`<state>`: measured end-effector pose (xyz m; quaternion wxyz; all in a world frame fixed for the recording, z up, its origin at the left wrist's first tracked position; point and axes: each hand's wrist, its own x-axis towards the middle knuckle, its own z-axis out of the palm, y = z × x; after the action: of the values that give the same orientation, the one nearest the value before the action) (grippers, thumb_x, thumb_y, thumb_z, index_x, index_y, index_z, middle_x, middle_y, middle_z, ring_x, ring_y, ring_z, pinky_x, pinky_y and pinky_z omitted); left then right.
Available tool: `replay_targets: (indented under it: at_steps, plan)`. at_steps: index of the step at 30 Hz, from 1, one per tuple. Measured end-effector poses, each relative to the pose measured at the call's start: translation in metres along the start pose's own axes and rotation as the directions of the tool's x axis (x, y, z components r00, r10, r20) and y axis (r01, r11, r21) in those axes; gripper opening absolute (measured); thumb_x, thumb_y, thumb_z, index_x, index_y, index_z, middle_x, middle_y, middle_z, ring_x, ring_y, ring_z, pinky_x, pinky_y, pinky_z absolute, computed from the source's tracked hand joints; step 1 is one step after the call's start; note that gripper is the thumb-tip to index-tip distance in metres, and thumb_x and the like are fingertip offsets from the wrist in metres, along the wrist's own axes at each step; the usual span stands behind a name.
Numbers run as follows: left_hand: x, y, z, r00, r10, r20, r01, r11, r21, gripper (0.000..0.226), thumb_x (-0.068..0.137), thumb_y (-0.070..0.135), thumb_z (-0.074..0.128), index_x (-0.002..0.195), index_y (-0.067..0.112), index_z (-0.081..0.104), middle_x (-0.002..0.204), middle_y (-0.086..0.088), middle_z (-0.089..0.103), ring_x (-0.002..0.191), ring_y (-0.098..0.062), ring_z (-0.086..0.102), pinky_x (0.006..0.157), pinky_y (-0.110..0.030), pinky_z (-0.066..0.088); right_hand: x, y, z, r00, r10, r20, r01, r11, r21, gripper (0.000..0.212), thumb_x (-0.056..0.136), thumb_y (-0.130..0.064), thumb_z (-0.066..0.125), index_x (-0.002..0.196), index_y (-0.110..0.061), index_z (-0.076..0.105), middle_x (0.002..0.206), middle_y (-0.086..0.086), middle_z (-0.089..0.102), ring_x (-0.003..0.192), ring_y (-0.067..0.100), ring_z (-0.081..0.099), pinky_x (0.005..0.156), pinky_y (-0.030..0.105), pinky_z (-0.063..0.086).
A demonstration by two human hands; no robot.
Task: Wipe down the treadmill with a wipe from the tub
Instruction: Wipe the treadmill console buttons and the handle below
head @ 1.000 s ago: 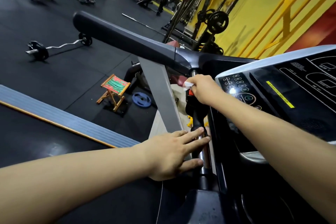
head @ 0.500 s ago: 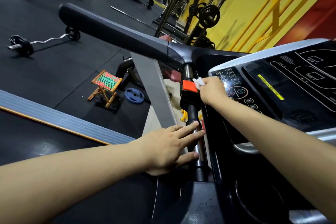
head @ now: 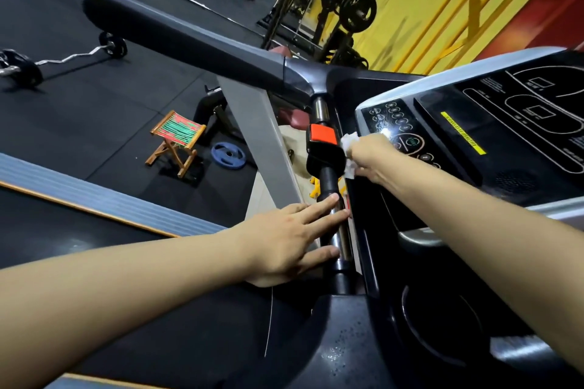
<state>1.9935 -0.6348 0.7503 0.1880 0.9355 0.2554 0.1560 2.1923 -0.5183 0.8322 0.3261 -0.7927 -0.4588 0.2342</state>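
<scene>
The treadmill's black console [head: 493, 123] fills the right side, with a padded side handrail [head: 177, 31] running up to the left. A short upright grip bar [head: 330, 186] with an orange button [head: 323, 133] stands beside the console. My right hand [head: 371, 156] holds a crumpled white wipe [head: 349, 151] against the console's left edge, right next to the bar. My left hand [head: 290, 240] lies with straight fingers across the lower chrome part of the bar. The tub is out of sight.
A grey upright post [head: 259, 136] supports the handrail. On the black gym floor to the left are a small folding stool [head: 175, 142], a blue weight plate [head: 228, 155] and a curl barbell [head: 63, 58]. Weight racks [head: 354, 9] stand by the yellow wall.
My right hand has slid with the wipe from the upright bar, uncovering the orange button, down along the console's left edge. My left hand stays on the lower bar.
</scene>
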Motion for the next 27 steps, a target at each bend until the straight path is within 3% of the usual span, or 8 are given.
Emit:
replay_targets:
  at_steps: [2, 5, 7, 9, 12, 14, 23, 27]
  plan:
    - [0.001, 0.0, 0.0, 1.0, -0.01, 0.006, 0.01, 1.0, 0.005, 0.067, 0.106, 0.055, 0.024, 0.163, 0.032, -0.002, 0.17, 0.005, -0.012, 0.156, -0.019, 0.011, 0.125, -0.034, 0.014, -0.011, -0.002, -0.005, 0.931, -0.356, -0.081, 0.328, 0.913, -0.244, 0.017, 0.093, -0.015, 0.061, 0.084, -0.01, 0.075, 0.075, -0.004, 0.061, 0.071, 0.012, 0.054, 0.065, 0.025, 0.042]
    - [0.001, 0.002, -0.001, 1.0, -0.025, 0.015, 0.025, 1.0, 0.004, 0.067, 0.106, 0.056, 0.023, 0.163, 0.032, -0.002, 0.17, 0.005, -0.011, 0.155, -0.019, 0.011, 0.125, -0.037, 0.017, -0.021, -0.027, 0.01, 0.727, -0.621, 0.293, 0.667, 0.538, -0.516, 0.04, 0.086, 0.0, 0.05, 0.104, -0.025, 0.077, 0.106, 0.0, 0.072, 0.1, 0.023, 0.065, 0.088, 0.034, 0.053]
    - [0.002, 0.003, 0.0, 1.0, -0.015, 0.0, 0.015, 1.0, 0.018, 0.067, 0.106, 0.058, 0.022, 0.163, 0.03, 0.001, 0.171, 0.002, -0.008, 0.155, -0.021, 0.013, 0.124, -0.039, 0.019, -0.023, -0.046, 0.032, 0.678, -0.503, 0.535, 0.686, 0.174, -0.706, 0.032, 0.09, -0.002, 0.05, 0.111, -0.014, 0.071, 0.116, 0.009, 0.066, 0.11, 0.034, 0.061, 0.084, 0.039, 0.051]
    - [0.003, 0.001, 0.002, 1.0, 0.001, -0.015, -0.001, 1.0, 0.023, 0.072, 0.101, 0.065, 0.012, 0.163, 0.029, 0.003, 0.171, 0.0, -0.004, 0.154, -0.023, 0.016, 0.124, -0.041, 0.022, -0.028, -0.061, 0.056, 0.724, -0.384, 0.573, 0.583, -0.104, -0.806, 0.027, 0.099, -0.011, 0.048, 0.12, -0.009, 0.064, 0.123, 0.012, 0.062, 0.117, 0.035, 0.058, 0.078, 0.037, 0.044]
    - [0.004, -0.003, 0.004, 1.0, 0.001, -0.015, 0.0, 1.0, 0.025, 0.085, 0.088, 0.07, -0.002, 0.163, 0.031, 0.003, 0.171, -0.001, 0.0, 0.152, -0.027, 0.019, 0.121, -0.045, 0.028, -0.039, -0.06, 0.084, 0.752, -0.249, 0.61, 0.459, -0.467, -0.756, 0.036, 0.102, -0.014, 0.043, 0.134, -0.019, 0.059, 0.137, 0.005, 0.059, 0.126, 0.028, 0.056, 0.088, 0.036, 0.042]
    - [0.005, -0.005, 0.007, 1.0, -0.008, -0.007, 0.008, 1.0, 0.023, 0.085, 0.088, 0.07, -0.001, 0.163, 0.03, 0.003, 0.171, -0.002, 0.003, 0.153, -0.029, 0.017, 0.12, -0.048, 0.03, -0.047, -0.046, 0.091, 0.725, -0.182, 0.665, 0.452, -0.603, -0.658, 0.035, 0.102, -0.017, 0.045, 0.134, -0.023, 0.059, 0.136, 0.0, 0.06, 0.124, 0.024, 0.057, 0.08, 0.033, 0.039]
    - [0.007, -0.005, 0.008, 0.998, 0.019, -0.057, -0.014, 0.997, 0.074, 0.088, 0.087, 0.069, -0.004, 0.163, 0.026, 0.01, 0.169, -0.005, 0.014, 0.148, -0.032, 0.027, 0.116, -0.049, 0.035, -0.052, -0.037, 0.066, 0.611, -0.126, 0.781, 0.556, -0.634, -0.538, 0.024, 0.101, -0.011, 0.046, 0.112, -0.015, 0.067, 0.118, 0.006, 0.069, 0.112, 0.028, 0.065, 0.09, 0.035, 0.051]
    - [0.007, 0.001, 0.008, 0.997, 0.025, -0.071, -0.016, 0.993, 0.118, 0.088, 0.09, 0.062, -0.003, 0.16, 0.015, 0.024, 0.165, -0.011, 0.025, 0.146, -0.033, 0.033, 0.113, -0.049, 0.039, -0.052, -0.024, 0.025, 0.561, -0.16, 0.812, 0.706, -0.42, -0.57, 0.018, 0.091, -0.011, 0.054, 0.101, -0.02, 0.067, 0.106, 0.004, 0.07, 0.101, 0.029, 0.067, 0.077, 0.034, 0.051]
